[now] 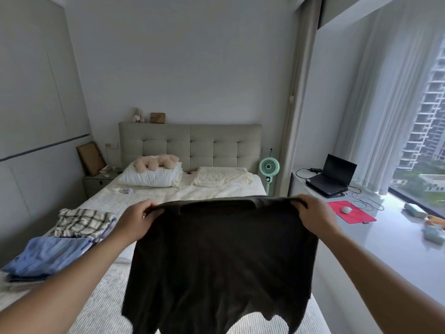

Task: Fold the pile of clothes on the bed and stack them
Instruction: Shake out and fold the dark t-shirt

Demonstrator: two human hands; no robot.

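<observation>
A dark brown T-shirt (224, 261) hangs spread out in the air above the bed (197, 191), collar at the top. My left hand (138, 219) grips its left shoulder and my right hand (313, 214) grips its right shoulder, both with fingers curled over the top edge. On the bed's left side lies a folded blue garment (48, 257) on a small stack. Just behind it sits a folded plaid garment (84, 221). The hanging shirt hides the middle of the bed.
Two pillows (151, 175) and a plush toy (156, 162) lie at the headboard. A green fan (269, 168) stands right of the bed. The grey window ledge (385, 242) on the right holds a laptop (333, 175), a red mouse pad (350, 212) and cables.
</observation>
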